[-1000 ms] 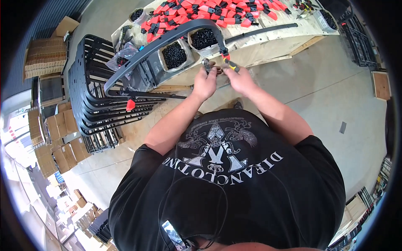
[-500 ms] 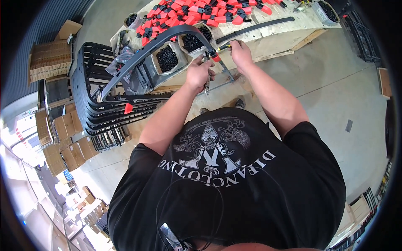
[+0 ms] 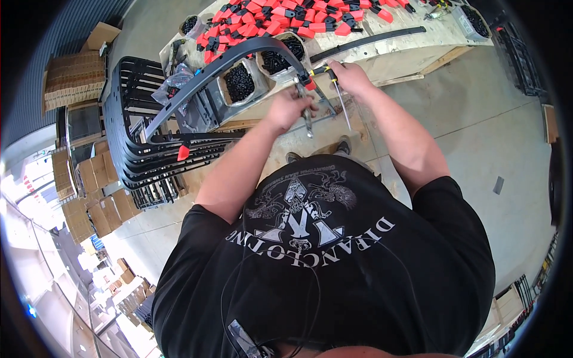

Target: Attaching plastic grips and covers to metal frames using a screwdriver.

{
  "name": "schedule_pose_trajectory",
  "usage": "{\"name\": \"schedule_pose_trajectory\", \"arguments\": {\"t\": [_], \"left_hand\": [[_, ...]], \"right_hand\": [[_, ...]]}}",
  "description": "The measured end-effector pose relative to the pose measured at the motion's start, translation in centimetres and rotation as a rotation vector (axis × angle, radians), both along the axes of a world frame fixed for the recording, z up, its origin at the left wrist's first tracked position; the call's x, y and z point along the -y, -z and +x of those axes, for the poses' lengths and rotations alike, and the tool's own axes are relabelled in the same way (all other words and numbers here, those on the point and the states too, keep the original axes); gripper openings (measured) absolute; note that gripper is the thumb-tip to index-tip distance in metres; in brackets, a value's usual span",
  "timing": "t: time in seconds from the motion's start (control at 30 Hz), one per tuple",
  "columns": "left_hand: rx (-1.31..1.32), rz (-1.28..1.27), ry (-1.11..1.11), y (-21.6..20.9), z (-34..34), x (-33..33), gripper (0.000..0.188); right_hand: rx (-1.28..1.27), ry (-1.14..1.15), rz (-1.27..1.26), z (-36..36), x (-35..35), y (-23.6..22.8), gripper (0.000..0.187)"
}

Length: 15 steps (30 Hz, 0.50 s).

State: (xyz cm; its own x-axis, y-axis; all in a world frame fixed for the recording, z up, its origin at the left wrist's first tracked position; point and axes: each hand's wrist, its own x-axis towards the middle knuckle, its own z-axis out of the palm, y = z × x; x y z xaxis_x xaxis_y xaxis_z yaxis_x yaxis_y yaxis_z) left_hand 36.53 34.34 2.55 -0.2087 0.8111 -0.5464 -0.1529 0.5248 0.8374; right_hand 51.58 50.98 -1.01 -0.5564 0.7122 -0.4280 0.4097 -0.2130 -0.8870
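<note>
My left hand (image 3: 289,110) is closed around a silver wrench (image 3: 308,124), held upright beside the end of a curved black frame bar (image 3: 230,55). A red end piece (image 3: 310,84) with a black fitting sits on that end of the bar. A second red end piece (image 3: 183,153) is on the bar's lower left part. My right hand (image 3: 353,80) grips a black-and-yellow T-handle hex key (image 3: 323,70). Its thin metal shaft points down over the floor, apart from the bar. The shaft's tip is too small to make out.
The wooden workbench (image 3: 400,56) carries a heap of red-and-black end pieces (image 3: 280,21), tubs of small black parts (image 3: 239,83) and a loose black strip (image 3: 376,42). Stacked black frames (image 3: 134,119) stand at the left, with cardboard boxes (image 3: 74,74) beyond.
My right hand has turned the T-handle hex key, so its shaft now hangs downward. The wrench in my left hand has shifted slightly right and down. The bar stays put.
</note>
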Motion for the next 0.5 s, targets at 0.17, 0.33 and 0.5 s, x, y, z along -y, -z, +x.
{"name": "schedule_pose_trajectory", "arguments": {"t": [0.17, 0.33, 0.5], "left_hand": [[-1.065, -0.208, 0.282, 1.3, 1.5, -2.0, 0.037], [0.559, -0.126, -0.163, -1.4, -1.2, -2.0, 0.021], [-0.131, -0.157, 0.192, -1.2, 0.0, -1.5, 0.026]], "right_hand": [[0.003, 0.055, -0.297, -0.3, -0.7, -0.5, 0.045], [-0.299, 0.092, -0.006, 0.0, -0.9, -0.3, 0.043], [0.060, -0.101, -0.332, -0.4, -2.0, -0.4, 0.044]]}}
